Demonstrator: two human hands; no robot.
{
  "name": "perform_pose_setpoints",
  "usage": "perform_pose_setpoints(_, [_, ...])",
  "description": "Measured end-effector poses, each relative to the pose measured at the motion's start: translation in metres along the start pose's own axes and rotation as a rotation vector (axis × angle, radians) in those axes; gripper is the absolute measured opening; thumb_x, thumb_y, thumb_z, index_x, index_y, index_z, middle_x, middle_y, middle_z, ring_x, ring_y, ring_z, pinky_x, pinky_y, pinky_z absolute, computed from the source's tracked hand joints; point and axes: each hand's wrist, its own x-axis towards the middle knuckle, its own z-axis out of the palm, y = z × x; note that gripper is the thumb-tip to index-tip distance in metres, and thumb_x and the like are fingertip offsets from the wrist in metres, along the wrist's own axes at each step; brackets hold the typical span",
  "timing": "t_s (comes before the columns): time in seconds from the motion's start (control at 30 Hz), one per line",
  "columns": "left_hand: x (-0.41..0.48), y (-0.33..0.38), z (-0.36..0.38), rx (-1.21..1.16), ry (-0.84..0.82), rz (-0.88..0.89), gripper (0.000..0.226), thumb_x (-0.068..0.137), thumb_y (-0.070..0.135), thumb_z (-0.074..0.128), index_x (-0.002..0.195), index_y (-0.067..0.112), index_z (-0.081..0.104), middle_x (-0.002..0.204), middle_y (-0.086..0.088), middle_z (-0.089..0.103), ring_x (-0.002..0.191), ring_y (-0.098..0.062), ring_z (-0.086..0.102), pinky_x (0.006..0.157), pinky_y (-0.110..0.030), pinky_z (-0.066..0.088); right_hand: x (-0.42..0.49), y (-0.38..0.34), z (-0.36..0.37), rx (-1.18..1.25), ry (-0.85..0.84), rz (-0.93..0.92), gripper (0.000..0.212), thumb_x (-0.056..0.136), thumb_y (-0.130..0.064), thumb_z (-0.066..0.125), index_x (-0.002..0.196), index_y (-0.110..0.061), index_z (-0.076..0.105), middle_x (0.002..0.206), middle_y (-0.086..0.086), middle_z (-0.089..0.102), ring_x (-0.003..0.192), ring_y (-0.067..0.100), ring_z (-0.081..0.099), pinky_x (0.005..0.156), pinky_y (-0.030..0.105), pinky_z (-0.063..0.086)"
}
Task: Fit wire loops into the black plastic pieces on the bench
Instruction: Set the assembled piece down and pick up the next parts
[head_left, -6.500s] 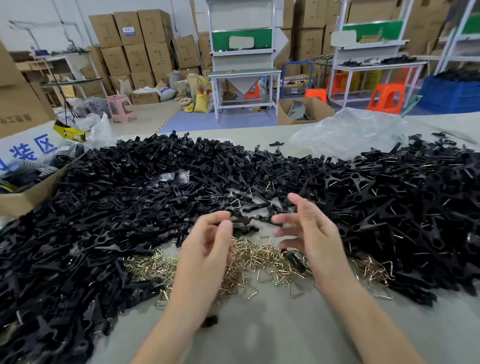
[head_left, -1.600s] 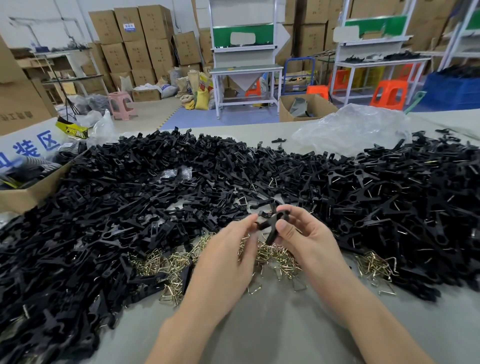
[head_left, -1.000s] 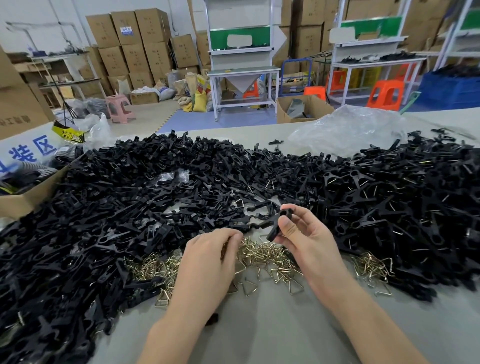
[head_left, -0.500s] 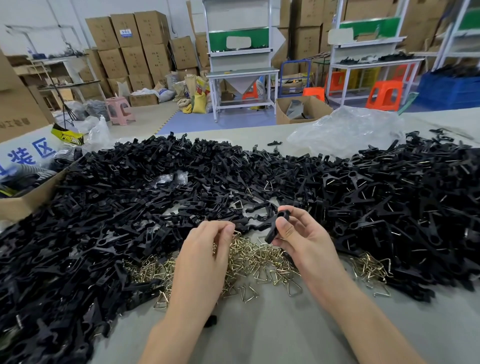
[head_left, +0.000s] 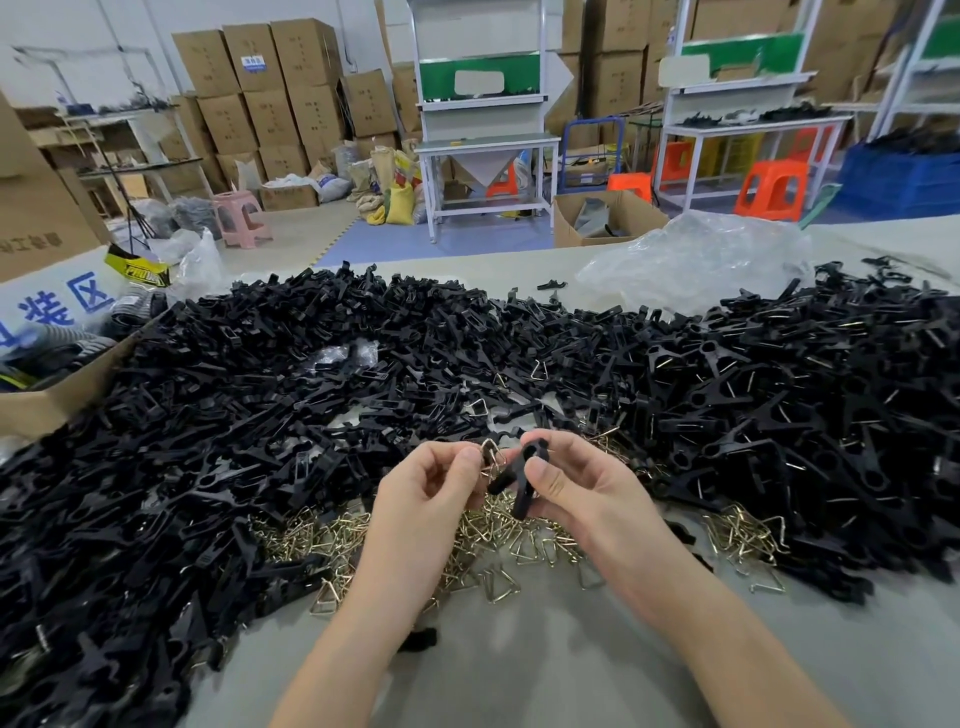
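Above the near middle of the desk (head_left: 524, 670), the left hand (head_left: 428, 501) pinches a triangular wire loop (head_left: 492, 456) between thumb and forefinger. The right hand (head_left: 589, 493) grips a black plastic piece (head_left: 525, 480) just beside it, the two touching. Loose brass-coloured wire loops (head_left: 332, 538) lie beneath, and a heap of black plastic pieces (head_left: 249, 415) lies behind and to both sides.

Bright, even light from above, and shadows on the bench (head_left: 519, 675) are soft and faint. Wire loops (head_left: 519, 540) at centre glint. Black pieces (head_left: 104, 571) at lower left merge into one dark, smeary mass. Wide-angle bending at the edges: the rack (head_left: 748, 82) at upper right leans inward.
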Motion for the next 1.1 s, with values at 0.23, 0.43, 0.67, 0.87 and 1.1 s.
perform_pose_setpoints(0.23, [-0.006,-0.003,0.0,0.302,-0.074,0.227,0.031,0.097,0.016,0.062,0.119,0.038,0.06,0.088,0.017,0.065,0.079,-0.005,0.063,0.071,-0.011,0.046,0.002,0.003,0.001,0.027,-0.008,0.017,0.051,0.065,-0.056,0.09,0.107,-0.03,0.076,0.117,0.009,0.075,0.115,0.024,0.07,0.089,0.028,0.057])
perform_pose_setpoints(0.43, [-0.005,-0.003,-0.005,0.541,-0.056,0.427,0.026,0.099,0.017,0.059,0.114,0.037,0.067,0.104,0.025,0.061,0.093,0.004,0.062,0.077,-0.007,0.043,0.001,0.002,0.001,0.02,-0.005,0.03,0.055,0.06,-0.056,0.092,0.105,-0.027,0.077,0.116,0.007,0.075,0.112,0.021,0.071,0.088,0.028,0.057])
perform_pose_setpoints(0.67, [0.0,-0.002,-0.012,0.502,0.082,0.359,0.008,0.095,0.037,0.06,0.096,0.041,0.067,0.097,0.025,0.062,0.089,0.001,0.061,0.071,-0.01,0.045,0.002,-0.001,-0.004,0.018,0.041,0.016,0.058,0.056,-0.059,0.093,0.103,-0.028,0.078,0.117,0.005,0.074,0.112,0.021,0.07,0.088,0.03,0.058])
perform_pose_setpoints(0.87, [0.0,-0.003,-0.015,0.698,0.089,0.4,0.013,0.096,0.035,0.059,0.102,0.032,0.07,0.095,0.021,0.057,0.092,0.0,0.058,0.073,-0.02,0.049,0.001,-0.002,-0.004,-0.038,0.088,0.009,0.054,0.062,-0.058,0.09,0.106,-0.029,0.076,0.103,-0.004,0.075,0.097,0.015,0.071,0.083,0.031,0.058])
perform_pose_setpoints(1.1, [-0.003,0.012,-0.005,0.077,0.008,0.007,0.014,0.096,0.023,0.064,0.084,0.017,0.068,0.073,0.003,0.071,0.065,-0.009,0.062,0.064,-0.019,0.052,0.003,-0.005,-0.003,0.202,0.162,-0.013,0.019,0.074,-0.018,0.074,0.092,-0.024,0.08,0.088,0.003,0.071,0.087,0.02,0.073,0.08,0.027,0.059])
